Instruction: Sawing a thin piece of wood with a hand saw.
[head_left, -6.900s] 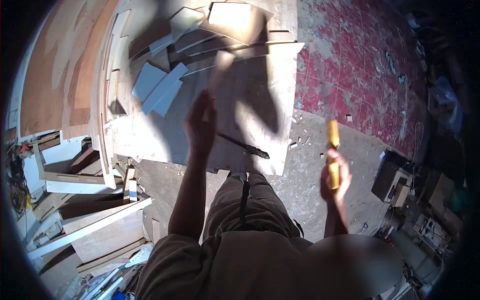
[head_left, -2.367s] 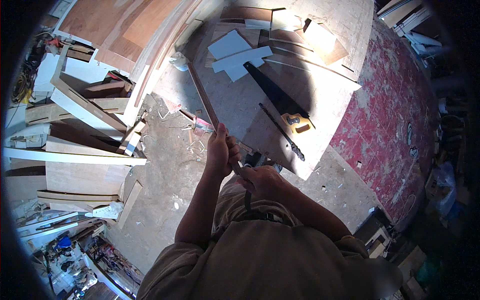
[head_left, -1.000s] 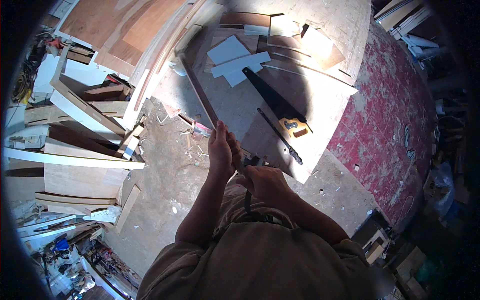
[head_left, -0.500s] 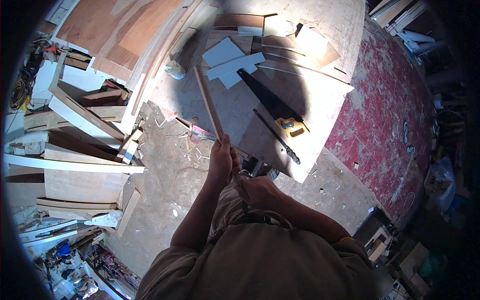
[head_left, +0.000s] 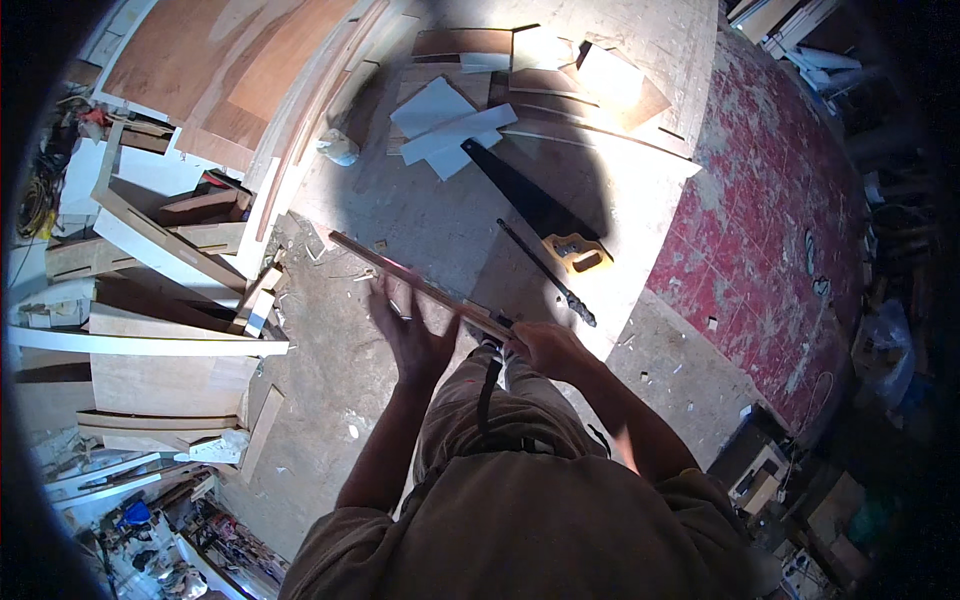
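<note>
My right hand (head_left: 553, 350) is closed around the near end of a long, thin wooden strip (head_left: 420, 286), which slants away to the far left. Beneath the strip, my left hand (head_left: 408, 335) is open, its fingers spread and its thumb close to the wood; whether it touches is unclear. A handsaw (head_left: 530, 197) with a black blade and yellow handle lies on the board (head_left: 420, 215) beyond my hands. Beside it rests a narrow dark tool (head_left: 545, 268), its kind hard to make out.
White and brown panel offcuts (head_left: 452, 130) lie farther off on the board. Stacked timber and sheets (head_left: 175, 350) fill the left side. To the right is a worn red floor panel (head_left: 750, 230). A small whitish bundle (head_left: 338, 147) sits near the long planks.
The wooden strip has swung down toward the left from a steeper angle. My left hand has let go of it and spread its fingers, while my right hand keeps its hold.
</note>
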